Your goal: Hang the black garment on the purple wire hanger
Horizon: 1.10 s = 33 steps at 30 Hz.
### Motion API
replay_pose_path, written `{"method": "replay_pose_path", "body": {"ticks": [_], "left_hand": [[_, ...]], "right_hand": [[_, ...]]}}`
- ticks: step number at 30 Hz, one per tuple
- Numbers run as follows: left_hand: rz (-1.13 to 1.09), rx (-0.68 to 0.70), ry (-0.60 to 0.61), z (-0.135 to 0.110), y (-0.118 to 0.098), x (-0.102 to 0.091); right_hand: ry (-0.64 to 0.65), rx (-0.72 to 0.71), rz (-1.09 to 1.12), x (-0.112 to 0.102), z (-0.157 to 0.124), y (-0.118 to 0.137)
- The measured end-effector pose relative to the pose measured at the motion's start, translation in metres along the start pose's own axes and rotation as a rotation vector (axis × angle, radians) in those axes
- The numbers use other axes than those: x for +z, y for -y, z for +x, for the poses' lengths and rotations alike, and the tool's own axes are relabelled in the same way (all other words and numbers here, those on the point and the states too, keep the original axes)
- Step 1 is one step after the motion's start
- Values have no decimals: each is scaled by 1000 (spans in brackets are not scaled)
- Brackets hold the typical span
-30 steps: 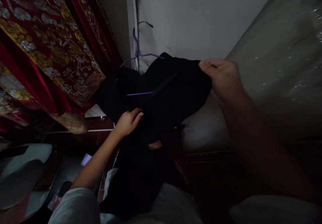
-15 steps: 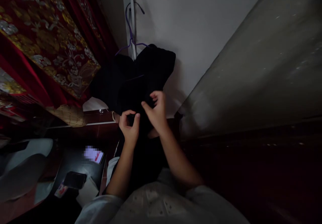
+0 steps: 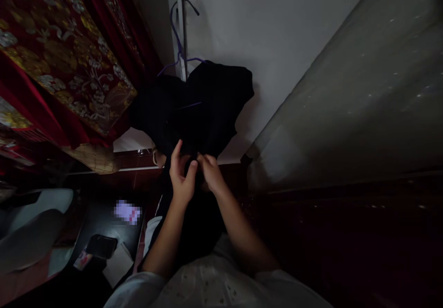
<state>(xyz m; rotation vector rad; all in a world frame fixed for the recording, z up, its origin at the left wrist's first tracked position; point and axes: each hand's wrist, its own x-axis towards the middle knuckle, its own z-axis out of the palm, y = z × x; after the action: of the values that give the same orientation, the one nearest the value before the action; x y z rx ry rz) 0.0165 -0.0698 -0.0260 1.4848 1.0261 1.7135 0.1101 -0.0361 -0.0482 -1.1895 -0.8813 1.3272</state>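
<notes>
A black garment [image 3: 200, 109] hangs on a purple wire hanger [image 3: 178, 45] hooked at the white door frame. Its lower part drapes down toward my lap. My left hand [image 3: 182, 178] presses on the front of the garment with the fingers curled against the cloth. My right hand [image 3: 211, 174] is right beside it, fingers pinched on the same dark fabric. The two hands touch at the fingertips. What lies between the fingers is lost in the dark cloth.
A red and gold embroidered cloth [image 3: 69, 54] hangs at the left. A white wall [image 3: 277, 35] is behind the garment, a grey slanted panel [image 3: 363, 100] at the right. Below left lie a lit phone [image 3: 127, 212], a dark phone [image 3: 101, 246] and a white rounded object [image 3: 31, 234].
My right hand came in from the garment's far right corner to its middle, then both hands slid slightly lower together. The released corner now hangs spread out.
</notes>
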Motion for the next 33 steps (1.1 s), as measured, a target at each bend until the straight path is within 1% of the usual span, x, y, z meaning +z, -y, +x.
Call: {"method": "replay_pose_path", "body": {"ticks": [1, 3, 5, 7, 8, 11, 13, 17, 19, 22, 25, 27, 29, 31, 33], "left_hand": [[4, 14, 22, -1, 1, 0], [13, 44, 26, -2, 6, 0], [0, 51, -26, -4, 15, 1], [-19, 29, -90, -6, 25, 3], [-21, 7, -101, -7, 30, 3], [-1, -59, -74, -8, 43, 6], [21, -67, -56, -6, 47, 7], [105, -50, 7, 4, 50, 5], [168, -54, 45, 9, 48, 3], [267, -25, 122, 15, 43, 3], [336, 33, 171, 23, 35, 4], [407, 81, 184, 33, 32, 3], [518, 129, 222, 46, 32, -3], [645, 150, 295, 57, 35, -11], [763, 133, 382, 64, 39, -20]], "right_hand": [[-8, -14, 36, -1, 0, 1], [-19, -49, 87, -3, -1, 4], [-20, -80, 108, -6, -1, 7], [3, -94, 110, -9, -2, 9], [19, -92, 105, -11, -3, 9], [35, -79, 84, -14, -4, 8], [37, -89, 66, -15, -4, 8], [121, -127, -12, -19, -7, 16], [138, -118, -20, -19, -10, 22], [118, -60, 49, -19, -9, 28], [73, -11, 178, -18, 8, 38], [84, 25, 225, -16, 30, 52], [116, 59, 235, -12, 53, 77], [125, 57, 243, -7, 74, 113], [124, 5, 247, 0, 87, 153]]}}
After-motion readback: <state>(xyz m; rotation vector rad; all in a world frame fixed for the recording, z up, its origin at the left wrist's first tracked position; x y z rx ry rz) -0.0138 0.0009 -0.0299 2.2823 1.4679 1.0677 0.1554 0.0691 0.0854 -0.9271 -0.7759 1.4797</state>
